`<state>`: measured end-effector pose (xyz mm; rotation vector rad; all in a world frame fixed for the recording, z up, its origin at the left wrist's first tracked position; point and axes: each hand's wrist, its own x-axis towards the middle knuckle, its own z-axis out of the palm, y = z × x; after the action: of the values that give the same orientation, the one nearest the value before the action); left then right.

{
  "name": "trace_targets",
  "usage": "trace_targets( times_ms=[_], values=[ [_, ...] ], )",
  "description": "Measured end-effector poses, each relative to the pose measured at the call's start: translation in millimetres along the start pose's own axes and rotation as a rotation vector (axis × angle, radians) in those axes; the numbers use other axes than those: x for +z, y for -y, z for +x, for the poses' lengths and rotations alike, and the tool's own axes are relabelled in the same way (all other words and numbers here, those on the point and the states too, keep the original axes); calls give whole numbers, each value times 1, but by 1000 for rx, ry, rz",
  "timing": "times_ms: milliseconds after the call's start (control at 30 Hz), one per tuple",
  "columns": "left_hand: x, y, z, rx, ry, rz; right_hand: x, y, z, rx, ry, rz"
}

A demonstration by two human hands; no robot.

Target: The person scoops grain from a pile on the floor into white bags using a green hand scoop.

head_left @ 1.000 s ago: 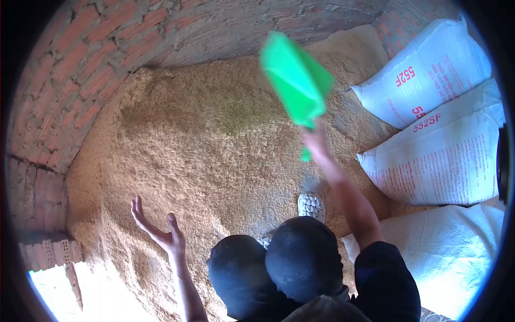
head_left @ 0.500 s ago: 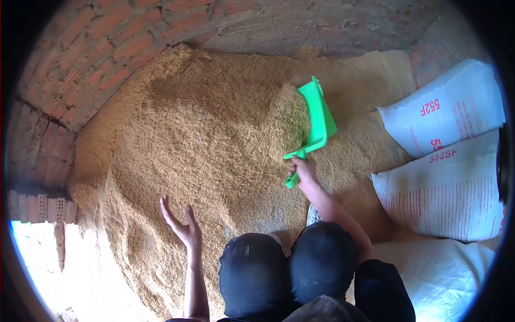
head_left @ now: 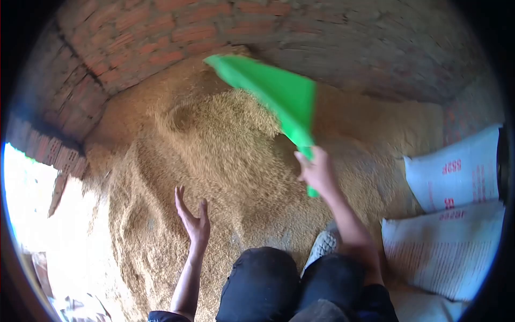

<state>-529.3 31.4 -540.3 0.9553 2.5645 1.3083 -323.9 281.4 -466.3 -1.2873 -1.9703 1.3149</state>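
- Brick walls (head_left: 343,37) curve around a big heap of golden grain (head_left: 214,161) that fills the floor in front of you.
- Your right hand (head_left: 317,173) is wrapped tight around the handle of a green scoop (head_left: 279,94).
- You hold the green scoop up in the air above the heap, close to the back wall, with its wide flat part tipped away from you.
- Loose bits of grain look blurry in the air just under the scoop.
- Your left hand (head_left: 194,220) holds nothing. Its fingers are straight and spread a little, and the palm faces the scoop side.
- That hand floats just over the near slope of the grain, well apart from the scoop.
- Your dark knees (head_left: 289,287) are at the bottom, and a pale shoe (head_left: 322,246) sits on the grain beside them.
- White sacks (head_left: 450,214) with red print lie stacked at your right.
- Bright daylight (head_left: 37,204) comes in at your left.
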Motion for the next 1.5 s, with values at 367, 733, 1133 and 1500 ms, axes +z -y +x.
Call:
trace_targets(
  times_ms=[367,733,1133,1500],
  values=[
    [-64,65,14,-186,-260,50,-234,-92,-110,548,105,252],
    [-93,71,35,-76,-505,50,-193,-189,-70,1068,738,466],
    [1,8,125,116,-204,-3,32,-137,21,923,595,966],
    [115,3,257,-30,202,10,30,-143,12,887,556,1002]
  ],
)
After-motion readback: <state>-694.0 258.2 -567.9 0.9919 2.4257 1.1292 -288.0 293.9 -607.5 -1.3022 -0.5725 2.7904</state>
